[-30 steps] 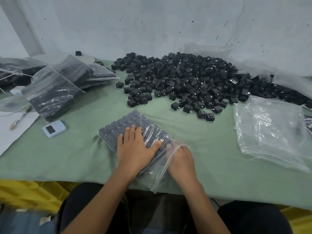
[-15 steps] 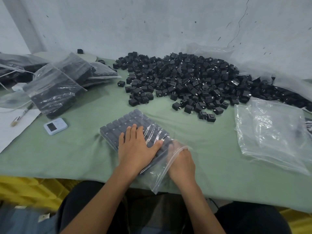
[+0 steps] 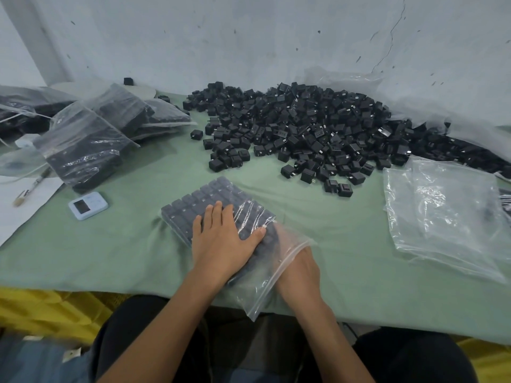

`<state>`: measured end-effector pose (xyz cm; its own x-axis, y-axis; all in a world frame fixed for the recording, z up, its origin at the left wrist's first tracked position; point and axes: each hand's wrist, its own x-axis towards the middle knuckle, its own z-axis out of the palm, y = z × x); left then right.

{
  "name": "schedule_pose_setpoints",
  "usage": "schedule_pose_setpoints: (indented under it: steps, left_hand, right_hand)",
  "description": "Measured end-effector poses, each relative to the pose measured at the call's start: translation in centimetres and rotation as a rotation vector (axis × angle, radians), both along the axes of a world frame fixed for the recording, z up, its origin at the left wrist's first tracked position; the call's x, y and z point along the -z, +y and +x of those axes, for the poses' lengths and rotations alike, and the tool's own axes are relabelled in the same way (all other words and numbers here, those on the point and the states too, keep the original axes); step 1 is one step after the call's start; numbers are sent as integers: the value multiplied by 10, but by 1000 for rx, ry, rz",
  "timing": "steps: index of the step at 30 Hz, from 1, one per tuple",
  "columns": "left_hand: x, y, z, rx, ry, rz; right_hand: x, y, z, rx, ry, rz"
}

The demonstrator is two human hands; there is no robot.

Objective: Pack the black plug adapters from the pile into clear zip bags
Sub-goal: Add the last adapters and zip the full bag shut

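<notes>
A green-clothed surface [image 3: 345, 244] runs up to a scuffed pale wall [image 3: 249, 37]. The pile [image 3: 318, 128] of black adapters spreads along the far side, from the middle towards the right, where it lies on crumpled clear plastic [image 3: 414, 103]. A few strays sit at its near edge.

In the near middle lies a clear zip bag [image 3: 255, 217], set at a slant. Its closed end points away to the left and its open mouth hangs over the near edge. Inside, adapters [image 3: 190, 201] are packed in tidy flat rows.

The left grip [image 3: 221, 241] is released: the hand lies flat on top of the bag, fingers straight and together, thumb spread, pressing on the rows. The right grip [image 3: 298, 272] is pushed into the bag's mouth. Its fingers are hazed by the plastic, so I cannot tell whether they hold anything.

To the right lies a stack of empty bags [image 3: 442, 211], and at far left filled bags [image 3: 83, 145] lean on one another. Near them are a small white device [image 3: 88, 205], a brush [image 3: 30, 187] and white paper [image 3: 16, 217]. Something yellow [image 3: 49, 310] shows below the surface's near edge
</notes>
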<state>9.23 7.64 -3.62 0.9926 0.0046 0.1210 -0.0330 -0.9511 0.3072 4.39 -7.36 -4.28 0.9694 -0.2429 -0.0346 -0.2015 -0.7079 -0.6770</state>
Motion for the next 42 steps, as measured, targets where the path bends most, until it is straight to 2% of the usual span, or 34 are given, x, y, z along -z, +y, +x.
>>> schedule_pose_setpoints:
  steps: [2, 5, 9, 13, 19, 23, 26, 28, 29, 31, 32, 34, 36, 39, 42]
  left_hand:
    - [-1, 0, 0, 3, 12, -2]
    - [-3, 0, 0, 6, 23, -2]
    - [-8, -1, 0, 13, 57, 5]
    - [-16, -3, 5, 15, 99, 4]
    - [-18, -16, 21, 5, 36, -78]
    - [-6, -15, 21, 30, 27, -68]
    - [-3, -13, 24, 32, 38, -63]
    - [-3, -14, 24, 30, 33, -59]
    - [-3, -14, 24, 27, 30, -56]
    - [-3, -15, 24, 22, 29, -59]
    - [-3, -15, 24, 21, 29, -64]
    - [-3, -15, 24, 21, 30, -66]
    - [-4, -15, 24, 24, 33, -63]
    - [-4, -15, 22, 20, 32, -63]
    - [-3, -15, 22, 15, 31, -63]
  right_hand:
    - [0, 0, 0, 12, -52, 42]
    - [5, 1, 1, -42, -74, -31]
    - [10, -2, 0, 1, -55, 73]
    - [15, -1, -4, -64, -169, 25]
    - [13, -4, -6, -64, -185, 123]
    - [7, -5, -10, -174, -208, 72]
    - [-8, -18, -26, -433, -213, -76]
    - [-19, -43, -38, -595, -83, 13]
    - [-28, -58, -42, -633, 3, 128]
    - [-49, -87, -44, -580, 101, 335]
    - [-57, -100, -36, -521, 63, 337]
    - [-67, -123, -4, -359, -90, 196]
    - [-69, -139, 41, -190, -141, 29]
    - [-59, -160, 110, -54, -44, -246]
    - [-43, -172, 149, -73, 93, -436]
